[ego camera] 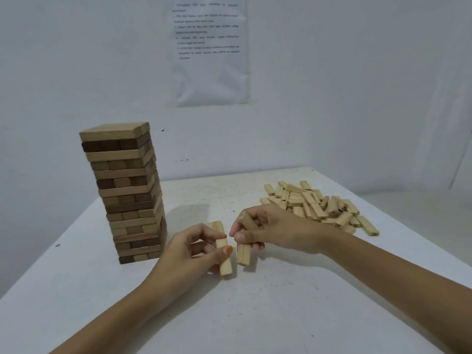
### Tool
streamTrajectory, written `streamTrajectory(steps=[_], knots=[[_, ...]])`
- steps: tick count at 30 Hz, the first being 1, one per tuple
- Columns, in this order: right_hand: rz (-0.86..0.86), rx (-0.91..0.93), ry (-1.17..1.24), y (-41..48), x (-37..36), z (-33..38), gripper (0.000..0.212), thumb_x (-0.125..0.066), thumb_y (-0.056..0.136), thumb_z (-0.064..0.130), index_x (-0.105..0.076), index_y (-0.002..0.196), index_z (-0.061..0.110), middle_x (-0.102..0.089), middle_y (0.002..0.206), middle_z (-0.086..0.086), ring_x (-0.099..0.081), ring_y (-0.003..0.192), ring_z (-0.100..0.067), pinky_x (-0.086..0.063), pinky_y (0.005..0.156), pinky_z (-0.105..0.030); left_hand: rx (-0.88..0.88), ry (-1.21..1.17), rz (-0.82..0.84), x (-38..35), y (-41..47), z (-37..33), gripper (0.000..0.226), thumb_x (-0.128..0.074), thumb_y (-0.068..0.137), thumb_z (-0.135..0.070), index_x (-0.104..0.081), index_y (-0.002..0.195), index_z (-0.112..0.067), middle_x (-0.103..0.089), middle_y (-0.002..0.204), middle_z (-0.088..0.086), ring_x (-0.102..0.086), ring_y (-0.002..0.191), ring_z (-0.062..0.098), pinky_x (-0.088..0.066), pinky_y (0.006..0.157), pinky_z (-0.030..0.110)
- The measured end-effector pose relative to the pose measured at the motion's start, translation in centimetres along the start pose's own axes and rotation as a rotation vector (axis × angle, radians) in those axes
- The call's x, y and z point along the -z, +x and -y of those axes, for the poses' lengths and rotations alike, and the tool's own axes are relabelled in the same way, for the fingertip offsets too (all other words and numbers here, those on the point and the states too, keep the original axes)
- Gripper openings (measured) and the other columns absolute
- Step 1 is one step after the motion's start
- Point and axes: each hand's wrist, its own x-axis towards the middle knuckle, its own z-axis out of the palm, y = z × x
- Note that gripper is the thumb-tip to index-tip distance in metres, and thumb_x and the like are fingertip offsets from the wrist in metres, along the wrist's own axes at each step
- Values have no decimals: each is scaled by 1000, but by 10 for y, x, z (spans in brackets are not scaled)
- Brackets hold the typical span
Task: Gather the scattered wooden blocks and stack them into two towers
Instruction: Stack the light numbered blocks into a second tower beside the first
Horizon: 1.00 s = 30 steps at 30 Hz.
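Note:
A tall tower of brown wooden blocks (127, 190) stands on the left of the white table (255, 315). A heap of pale loose blocks (319, 205) lies at the back right. In the middle, my left hand (189, 251) pinches a pale block (224, 259) that lies flat on the table, with another block partly hidden behind my fingers. Just to its right, my right hand (265, 228) grips one or two pale blocks (244, 254), their lower ends close to the tabletop.
A white wall rises right behind the table, with a printed sheet (209, 47) in a plastic sleeve hung on it. The table's right edge (408, 226) runs diagonally just past the heap.

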Motion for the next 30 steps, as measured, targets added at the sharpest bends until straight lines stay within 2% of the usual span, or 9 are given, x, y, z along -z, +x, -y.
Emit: streamTrajectory(steps=[3,6,11,14,16,19,23,26,30], knots=[[1,-44,179,7,-13,-10,22,-69,88,16,-64,101,-2,-56,72,-5,-52,61,-13,-47,62,-27,14,-19,4,7,-4,3,31,-78,67,-22,-68,92,-8,-62,73,24,-64,68,21,-55,69,28],[-22,-40,335,7,-18,-21,23,-66,89,11,-62,106,-4,-53,74,-5,-50,64,-11,-43,62,-23,-14,-19,11,9,-5,2,34,-78,65,-22,-68,93,-7,-62,70,15,-63,67,18,-53,67,24],[-27,19,225,1,-25,-26,12,-64,91,8,-67,102,7,-58,91,-7,-49,83,-21,-43,70,-27,20,-27,24,11,-4,3,34,-76,65,-21,-71,96,-7,-66,74,10,-63,71,18,-54,68,23],[-64,39,155,1,-28,-25,7,-62,92,8,-66,99,8,-58,85,6,-54,79,-12,-47,73,-24,72,-47,42,12,-3,5,35,-74,66,-21,-71,99,-10,-68,79,11,-66,75,17,-53,70,21],[-90,5,234,0,-27,-23,3,-61,94,12,-61,95,9,-53,77,8,-51,70,-5,-45,71,-20,88,-12,60,13,-3,6,34,-74,68,-23,-72,102,-14,-69,77,8,-67,78,15,-54,76,22],[-102,-97,294,-4,-22,-18,10,-59,95,23,-54,90,16,-43,70,5,-38,60,-8,-34,65,-24,93,72,62,14,-4,6,26,-75,75,-20,-73,101,-21,-68,78,-1,-64,79,10,-50,82,19],[-165,-152,270,-8,-17,-11,22,-48,100,28,-51,82,14,-50,74,-1,-48,67,-13,-42,69,-27,69,187,36,16,-5,9,23,-77,75,-29,-73,98,-31,-68,96,-7,-65,85,15,-51,77,22],[-248,-145,59,-8,-18,-9,35,-52,94,45,-51,80,12,-50,67,7,-47,62,-5,-43,65,-19,32,213,33,17,-6,6,28,-73,70,-41,-73,97,-34,-66,98,-9,-63,86,8,-48,74,19],[-239,-134,3,-8,-13,-7,37,-66,84,38,-55,82,3,-44,57,1,-43,45,-2,-40,48,-11,77,190,84,20,-3,1,23,-73,76,-35,-72,99,-34,-67,97,-13,-62,91,2,-47,79,18]])
